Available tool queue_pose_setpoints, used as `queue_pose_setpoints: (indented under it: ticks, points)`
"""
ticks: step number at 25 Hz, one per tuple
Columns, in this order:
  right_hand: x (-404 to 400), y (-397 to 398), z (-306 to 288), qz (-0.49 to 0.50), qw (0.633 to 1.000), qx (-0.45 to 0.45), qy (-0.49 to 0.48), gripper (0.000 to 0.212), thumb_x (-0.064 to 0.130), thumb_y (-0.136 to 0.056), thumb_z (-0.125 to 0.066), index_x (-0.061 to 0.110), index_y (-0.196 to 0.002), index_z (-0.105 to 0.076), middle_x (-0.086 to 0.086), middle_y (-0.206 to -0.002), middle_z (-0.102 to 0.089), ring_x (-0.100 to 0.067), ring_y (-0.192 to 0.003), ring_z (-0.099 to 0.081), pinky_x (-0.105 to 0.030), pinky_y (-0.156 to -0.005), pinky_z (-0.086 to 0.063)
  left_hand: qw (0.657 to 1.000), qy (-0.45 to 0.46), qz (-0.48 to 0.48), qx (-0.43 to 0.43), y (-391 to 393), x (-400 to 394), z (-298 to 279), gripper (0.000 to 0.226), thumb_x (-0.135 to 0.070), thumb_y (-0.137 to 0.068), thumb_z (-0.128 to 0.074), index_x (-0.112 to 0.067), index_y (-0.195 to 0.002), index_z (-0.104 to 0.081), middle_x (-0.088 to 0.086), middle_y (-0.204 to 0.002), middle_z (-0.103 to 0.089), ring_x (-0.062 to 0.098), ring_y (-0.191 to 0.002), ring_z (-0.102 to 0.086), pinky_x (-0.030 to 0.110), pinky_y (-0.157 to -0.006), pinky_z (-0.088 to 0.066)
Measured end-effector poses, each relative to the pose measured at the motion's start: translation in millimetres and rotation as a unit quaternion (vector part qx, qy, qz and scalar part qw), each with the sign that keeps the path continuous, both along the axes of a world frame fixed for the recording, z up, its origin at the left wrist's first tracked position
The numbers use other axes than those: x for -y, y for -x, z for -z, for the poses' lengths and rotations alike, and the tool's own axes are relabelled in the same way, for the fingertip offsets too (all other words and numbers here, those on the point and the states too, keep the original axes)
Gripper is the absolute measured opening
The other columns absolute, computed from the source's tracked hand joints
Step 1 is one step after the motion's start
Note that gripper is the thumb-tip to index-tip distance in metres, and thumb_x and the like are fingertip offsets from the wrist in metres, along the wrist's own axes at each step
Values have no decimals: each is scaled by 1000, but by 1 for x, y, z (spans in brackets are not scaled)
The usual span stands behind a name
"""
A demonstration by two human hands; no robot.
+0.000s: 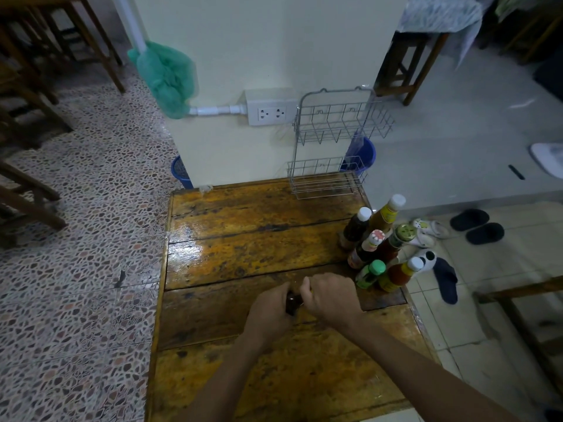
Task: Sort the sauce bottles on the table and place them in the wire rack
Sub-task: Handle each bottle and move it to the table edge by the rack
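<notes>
hands [301,303] curled round dark bottle [293,303]

You have six upright sauce bottles [377,248] clustered on the surface [243,239], one dark bottle [293,303] between your two hands [330,300], and one two-tier wire rack [335,141].

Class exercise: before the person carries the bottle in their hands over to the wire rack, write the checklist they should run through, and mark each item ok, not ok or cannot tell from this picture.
1. Dark bottle held securely: ok, the left hand and right hand both wrap it.
2. Its cap closed: cannot tell, the right hand covers the top.
3. Wire rack has room: ok, both tiers show no bottles.
4. Rack standing steady: cannot tell, its base sits at the far edge of the table.
5. Path to the rack free: ok, bare tabletop lies between hands and rack.
6. Remaining bottles upright: ok, six stand clustered at the right edge.
</notes>
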State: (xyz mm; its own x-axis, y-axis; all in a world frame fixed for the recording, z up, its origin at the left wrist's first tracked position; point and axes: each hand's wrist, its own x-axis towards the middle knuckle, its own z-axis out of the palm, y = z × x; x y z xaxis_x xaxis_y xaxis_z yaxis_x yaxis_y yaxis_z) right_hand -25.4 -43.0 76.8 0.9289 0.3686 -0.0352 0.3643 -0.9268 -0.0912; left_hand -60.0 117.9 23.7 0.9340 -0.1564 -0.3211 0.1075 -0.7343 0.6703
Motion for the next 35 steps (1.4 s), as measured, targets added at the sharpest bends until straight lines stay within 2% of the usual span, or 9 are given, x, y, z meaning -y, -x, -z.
queue_pose_setpoints:
  ticks: [3, 6, 9, 13, 18, 21, 25, 29, 35]
  points:
    - [0, 9, 22, 62, 994, -74, 46, 38, 34, -102, -41, 20, -72, -59, 4, -64, -53, -17, -53, -48, -27, -44, -28, 996, -74, -16, 55, 14, 13, 13, 22, -24, -92, -72, -21, -106, -56, -2, -103, -66, 23, -92, -64, 37, -75, -51]
    - [9, 17, 36, 23, 966, -244, 87, 12, 15, -103, -41, 10, -105, -52, -12, -96, -61, -33, -87, -64, -40, -65, -48, 987, -147, 17, 69, 28, 21, 27, 25, -27, -94, -70, -23, -112, -53, -1, -114, -64, 25, -107, -60, 38, -88, -44]
    - [13, 22, 37, 9, 969, -225, 103, 10, 20, -104, -44, 12, -107, -49, -11, -98, -64, -33, -87, -66, -39, -63, -47, 988, -131, 18, 80, 27, 27, 29, 29, -26, -95, -71, -22, -117, -53, 1, -119, -62, 25, -111, -59, 38, -92, -45]
    - [10, 1, 11, 143, 977, -96, -127, 39, 66, -94, -44, 27, -94, -48, 9, -79, -54, -11, -67, -56, -31, -56, -52, 984, 101, -76, 125, -11, 41, 4, 11, -19, -95, -70, -18, -101, -61, 1, -100, -63, 20, -87, -60, 48, -73, -54]
    - [10, -42, -16, 113, 968, -24, -225, 31, 42, -90, -72, 25, -110, -56, 3, -100, -56, -12, -85, -56, -23, -68, -47, 922, 335, -194, 12, -74, 54, -13, 25, -39, -99, -50, -26, -111, -68, 8, -118, -60, 32, -110, -61, 56, -92, -54]
    - [8, -62, -20, 119, 967, 1, -226, 29, 30, -90, -75, 17, -112, -62, -1, -105, -60, -16, -91, -59, -23, -72, -46, 888, 423, -176, -22, -105, 54, -13, 31, -34, -102, -52, -10, -109, -70, 19, -114, -64, 29, -106, -64, 53, -89, -51]
    - [21, -73, -22, 178, 961, 24, -209, 27, 23, -90, -75, 15, -112, -61, -4, -105, -61, -19, -89, -60, -23, -72, -43, 973, 223, -15, 53, -139, 73, -7, 40, -10, -90, -75, -2, -128, -65, 19, -131, -63, 33, -122, -59, 42, -102, -49]
    - [33, -78, -19, 206, 959, -8, -193, 46, 15, -97, -63, 16, -141, -51, -12, -118, -66, -30, -100, -64, -43, -83, -55, 974, 202, -17, 97, -151, 89, 11, 47, 4, -86, -76, -3, -130, -65, 19, -134, -61, 33, -124, -56, 26, -95, -41]
    - [30, -79, 4, 169, 965, -76, -186, 70, 16, -102, -51, 31, -161, -16, -9, -153, -45, -29, -120, -60, -40, -93, -56, 965, 242, -83, 57, -167, 104, 34, 20, -7, -102, -59, -5, -118, -69, 16, -117, -67, 30, -107, -62, 42, -87, -52]
